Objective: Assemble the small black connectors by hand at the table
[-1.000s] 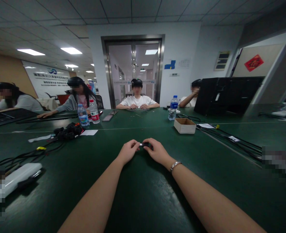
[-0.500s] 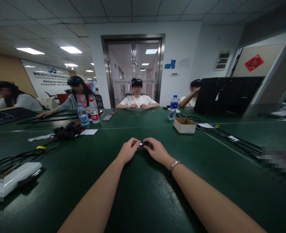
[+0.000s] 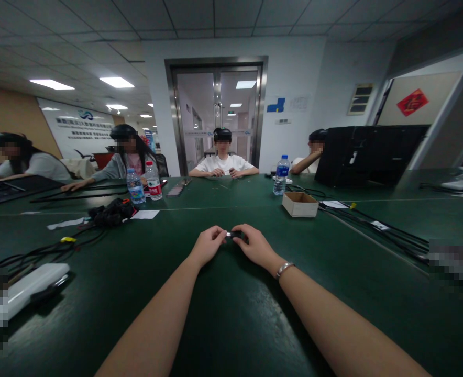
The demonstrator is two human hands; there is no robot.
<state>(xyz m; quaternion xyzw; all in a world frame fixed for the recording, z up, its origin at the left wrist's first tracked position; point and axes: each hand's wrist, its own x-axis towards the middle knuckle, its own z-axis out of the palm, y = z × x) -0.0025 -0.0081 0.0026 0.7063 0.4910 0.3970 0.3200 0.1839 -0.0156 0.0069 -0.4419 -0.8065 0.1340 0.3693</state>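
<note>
A small dark object with a silvery end [image 3: 235,234] is held between my two hands, just above or on the green table [image 3: 231,293]. My left hand [image 3: 208,244] pinches its silvery left end with thumb and fingertips. Curled round the dark right part is my right hand [image 3: 254,243], with a silver bracelet [image 3: 285,269] at the wrist. What exactly the object is cannot be made out, and the fingers cover part of it.
Beyond my right hand stand an open cardboard box [image 3: 299,204] and a water bottle [image 3: 280,175]. Two bottles [image 3: 153,181], black cables [image 3: 111,212] and a white device [image 3: 39,283] are on the left. A person [image 3: 223,157] sits opposite; a black case [image 3: 368,156] stands far right.
More of the small object shows between my fingertips. The hands have hardly moved, and the whole view has shifted very slightly.
</note>
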